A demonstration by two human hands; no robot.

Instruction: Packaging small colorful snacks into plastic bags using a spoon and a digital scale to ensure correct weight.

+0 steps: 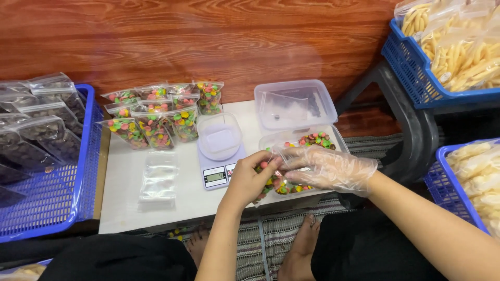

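From the head camera, the bare left hand pinches the mouth of a small clear plastic bag part-filled with colourful round candies, fingers closed on its edge; the right hand, in a loose clear plastic glove, is curled shut on the bag's other lip, just above the near end of the long clear plastic tub of candies, right of the scale. To do this well, I judge the mouth should be held wide and level over the tub, so strays drop back in; a few pieces already lie on the floor near the feet.

Counted: one white digital kitchen scale with one round clear bowl on it; one empty lidded clear box at the far side; about nine filled candy bags standing far left; one flat stack of empty clear bags, number unclear; three blue plastic baskets, the left one holding bags of dark pieces, the two right ones pale snacks.
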